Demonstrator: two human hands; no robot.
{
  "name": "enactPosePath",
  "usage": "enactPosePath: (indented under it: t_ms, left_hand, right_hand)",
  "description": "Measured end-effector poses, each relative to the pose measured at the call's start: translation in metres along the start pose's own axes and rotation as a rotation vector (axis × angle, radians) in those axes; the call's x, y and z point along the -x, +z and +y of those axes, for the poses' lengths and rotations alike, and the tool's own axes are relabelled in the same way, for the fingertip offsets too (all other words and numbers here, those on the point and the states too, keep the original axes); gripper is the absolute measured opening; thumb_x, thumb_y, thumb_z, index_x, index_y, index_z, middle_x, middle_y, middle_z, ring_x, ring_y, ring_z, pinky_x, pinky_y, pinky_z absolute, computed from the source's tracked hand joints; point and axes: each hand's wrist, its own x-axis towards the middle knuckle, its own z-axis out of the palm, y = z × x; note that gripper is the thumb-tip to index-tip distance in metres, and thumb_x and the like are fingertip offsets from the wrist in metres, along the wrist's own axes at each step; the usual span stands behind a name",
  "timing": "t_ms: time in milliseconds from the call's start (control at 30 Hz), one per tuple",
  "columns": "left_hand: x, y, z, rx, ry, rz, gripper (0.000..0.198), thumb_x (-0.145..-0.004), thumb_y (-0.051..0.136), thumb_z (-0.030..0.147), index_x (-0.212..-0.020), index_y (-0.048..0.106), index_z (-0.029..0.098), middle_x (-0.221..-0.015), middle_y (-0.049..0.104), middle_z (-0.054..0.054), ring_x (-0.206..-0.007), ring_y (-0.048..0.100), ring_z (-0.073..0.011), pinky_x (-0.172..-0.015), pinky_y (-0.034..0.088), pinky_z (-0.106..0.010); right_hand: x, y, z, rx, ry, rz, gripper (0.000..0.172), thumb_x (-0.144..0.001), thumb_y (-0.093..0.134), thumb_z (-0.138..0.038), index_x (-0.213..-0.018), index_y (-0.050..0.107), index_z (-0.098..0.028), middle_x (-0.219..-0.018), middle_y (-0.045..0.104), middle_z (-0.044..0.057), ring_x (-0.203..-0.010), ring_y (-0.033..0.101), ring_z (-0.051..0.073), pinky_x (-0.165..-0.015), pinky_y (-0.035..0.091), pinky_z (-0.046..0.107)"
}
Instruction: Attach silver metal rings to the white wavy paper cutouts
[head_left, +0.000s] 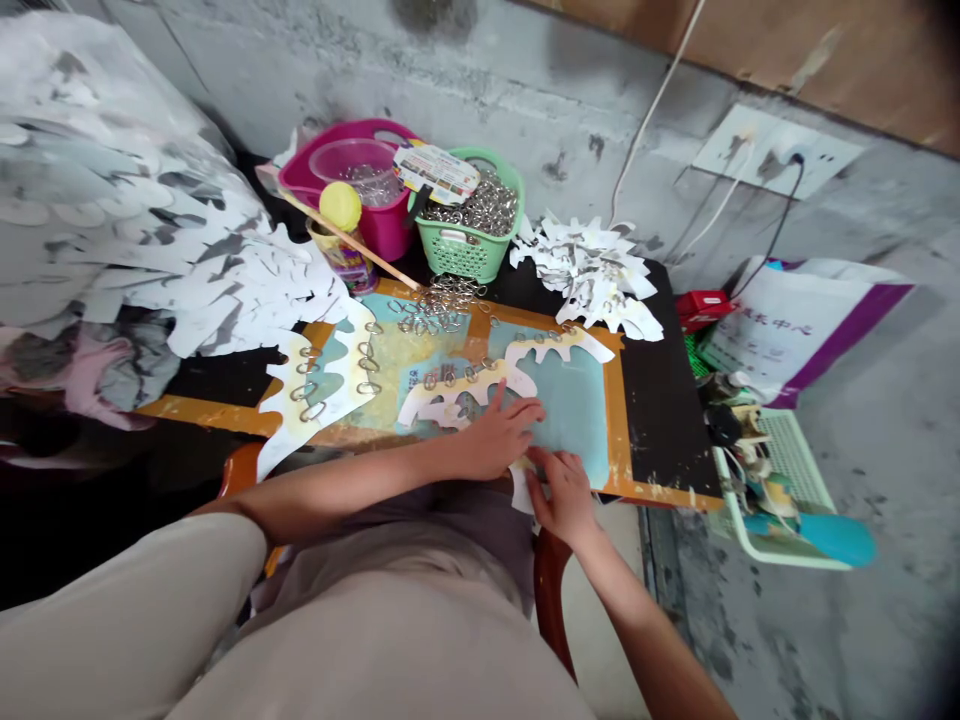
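My left hand [499,435] lies on the teal cutting mat [577,420], fingers stretched out and resting on a white scalloped paper cutout [465,390] fitted with metal rings. Just below it, my right hand [564,492] pinches the near edge of a white paper piece [519,490] at the mat's front border. A second ringed cutout [330,375] lies to the left, and another [559,345] sits beyond my left hand. Loose metal rings [439,305] are heaped at the mat's far edge.
A green basket [469,245] of rings and a pink tub [375,225] stand at the back beside a yellow-capped bottle [341,235]. White cutouts are piled at the back right [592,270] and far left [150,230]. A pale basket [780,490] of odds sits on the floor right.
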Motion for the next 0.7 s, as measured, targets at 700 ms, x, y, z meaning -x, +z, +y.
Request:
enactPosePath:
  t_ms: [700]
  left_hand:
    - [-0.002, -0.006, -0.014, 0.091, 0.104, -0.010, 0.015, -0.090, 0.056, 0.014, -0.081, 0.069, 0.015, -0.135, 0.054, -0.016, -0.140, 0.036, -0.0313, -0.118, 0.013, -0.064]
  right_hand:
    - [0.000, -0.002, -0.001, 0.100, -0.035, -0.101, 0.031, -0.097, 0.044, -0.018, -0.123, 0.061, -0.014, -0.102, 0.066, 0.011, -0.092, 0.051, 0.027, -0.077, 0.034, 0.041]
